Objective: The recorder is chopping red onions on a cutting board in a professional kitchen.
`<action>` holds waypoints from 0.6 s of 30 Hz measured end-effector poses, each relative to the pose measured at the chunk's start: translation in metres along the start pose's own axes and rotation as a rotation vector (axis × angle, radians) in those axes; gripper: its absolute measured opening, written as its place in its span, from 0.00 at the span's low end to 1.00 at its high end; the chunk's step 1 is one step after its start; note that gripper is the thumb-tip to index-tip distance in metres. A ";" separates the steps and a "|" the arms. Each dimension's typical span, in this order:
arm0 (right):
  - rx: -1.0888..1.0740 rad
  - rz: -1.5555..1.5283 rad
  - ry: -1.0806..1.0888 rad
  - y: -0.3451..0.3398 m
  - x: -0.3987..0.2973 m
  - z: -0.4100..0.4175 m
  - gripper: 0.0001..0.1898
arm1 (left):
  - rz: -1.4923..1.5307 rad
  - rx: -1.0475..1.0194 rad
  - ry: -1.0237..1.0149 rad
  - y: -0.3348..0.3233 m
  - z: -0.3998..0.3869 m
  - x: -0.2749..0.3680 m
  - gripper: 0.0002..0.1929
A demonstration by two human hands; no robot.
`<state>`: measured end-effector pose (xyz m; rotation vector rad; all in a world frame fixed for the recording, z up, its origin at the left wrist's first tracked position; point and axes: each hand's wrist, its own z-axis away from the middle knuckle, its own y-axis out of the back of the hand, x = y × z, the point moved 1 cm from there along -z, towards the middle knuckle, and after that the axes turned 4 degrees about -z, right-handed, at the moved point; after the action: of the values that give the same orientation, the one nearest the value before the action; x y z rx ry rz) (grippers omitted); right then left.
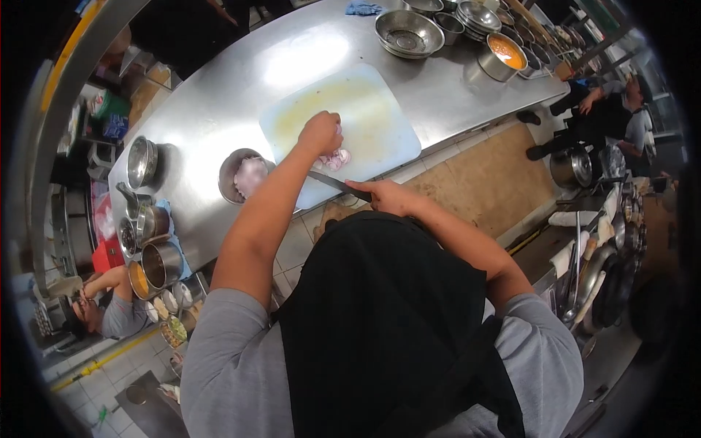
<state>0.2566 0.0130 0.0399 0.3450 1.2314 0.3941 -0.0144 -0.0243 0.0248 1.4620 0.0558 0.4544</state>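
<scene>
My left hand [322, 134] is curled over a white cutting board [378, 128], with a pinkish piece of red onion [339, 130] showing at its fingertips. Just below it, towards me, lie several cut red onion slices [335, 160]. My right hand [390, 197] grips a kitchen knife [334, 183] by its dark handle, index finger stretched forward. The dark blade lies low over the board's near side, pointing left; whether it touches the board I cannot tell. Left of the board stands a metal bowl [225, 178] holding peeled, pale pink onions [251, 176], partly behind my left forearm.
The board rests on a steel table [208, 126]. Steel bowls [409, 33] and a pot of orange sauce [506, 51] stand at the back right. More bowls [142, 162] and pots [162, 264] line the left end. A person [619, 115] is at right, another [118, 306] at left.
</scene>
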 end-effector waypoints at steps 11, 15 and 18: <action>0.082 -0.178 -0.136 0.007 0.016 0.020 0.46 | 1.052 0.445 0.507 -0.023 0.085 -0.047 0.24; 0.178 -0.202 -0.140 0.010 0.029 0.031 0.46 | 0.827 0.503 0.631 -0.036 0.101 -0.040 0.20; 0.184 -0.196 -0.225 0.017 0.029 0.033 0.46 | 0.611 0.530 0.545 -0.039 0.110 -0.035 0.20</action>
<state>0.2946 0.0402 0.0334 0.4103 1.0716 0.0703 -0.0022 -0.1411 -0.0074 1.8249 0.1746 1.4158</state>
